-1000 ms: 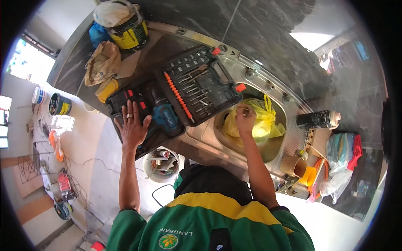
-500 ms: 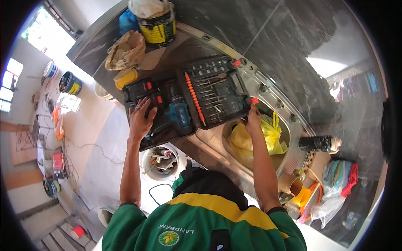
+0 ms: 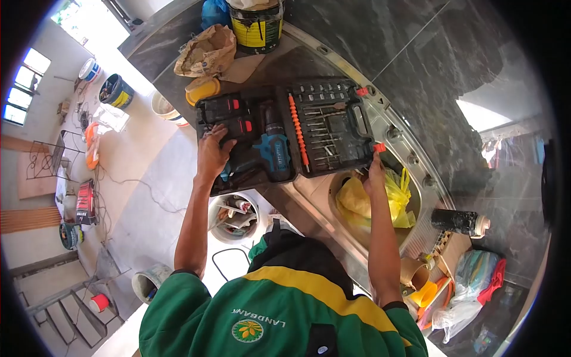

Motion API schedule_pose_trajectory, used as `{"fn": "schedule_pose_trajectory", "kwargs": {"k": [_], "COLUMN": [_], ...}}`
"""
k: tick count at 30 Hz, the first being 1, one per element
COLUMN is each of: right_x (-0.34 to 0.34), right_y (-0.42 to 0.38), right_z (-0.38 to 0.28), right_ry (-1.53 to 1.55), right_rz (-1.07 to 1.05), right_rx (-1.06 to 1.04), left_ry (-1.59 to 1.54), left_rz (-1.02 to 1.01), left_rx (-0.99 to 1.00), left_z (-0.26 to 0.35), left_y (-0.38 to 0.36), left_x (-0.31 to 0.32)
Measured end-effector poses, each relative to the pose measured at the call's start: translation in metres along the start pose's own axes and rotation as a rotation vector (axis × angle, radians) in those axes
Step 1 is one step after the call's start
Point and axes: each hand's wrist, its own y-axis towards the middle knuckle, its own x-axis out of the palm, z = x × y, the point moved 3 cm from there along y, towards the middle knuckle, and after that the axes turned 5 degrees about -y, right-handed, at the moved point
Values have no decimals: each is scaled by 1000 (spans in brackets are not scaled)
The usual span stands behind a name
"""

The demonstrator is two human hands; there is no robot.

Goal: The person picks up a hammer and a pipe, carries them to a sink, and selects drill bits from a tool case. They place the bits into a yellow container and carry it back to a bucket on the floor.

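Observation:
An open black drill case (image 3: 300, 160) lies across the counter and the sink's edge. A blue cordless drill (image 3: 275, 149) sits in its left half beside black batteries with red tabs. The right half holds rows of drill bits (image 3: 321, 140), small sockets and an orange flexible shaft (image 3: 299, 131). My left hand (image 3: 215, 153) is closed on the case's left side, fingers bent beside the lower battery. My right hand (image 3: 375, 174) grips the opposite corner, next to a red latch (image 3: 379, 147); some of its fingers are hidden under the case.
Behind the case stand a paint bucket (image 3: 256, 30), a crumpled paper bag (image 3: 205, 50) and a yellow lid (image 3: 202, 89). A yellow plastic bag (image 3: 398, 199) fills the sink. A black bottle (image 3: 455, 220) is at right. A bucket of scraps (image 3: 234, 218) stands below the counter.
The camera view has shifted, so the scene sits farther right. My left hand's fingers, spread over the case before, are now drawn in at its side. The right hand keeps its corner.

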Motion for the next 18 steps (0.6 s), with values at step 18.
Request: {"fn": "schedule_pose_trajectory", "kwargs": {"k": [18], "right_x": [12], "right_y": [-40], "right_z": [-42], "right_ry": [-106], "right_rz": [58], "right_rx": [-392], "left_ry": [256], "left_rz": [290], "left_rx": [-326], "left_z": [-16], "left_y": [-23], "left_x": [1]}}
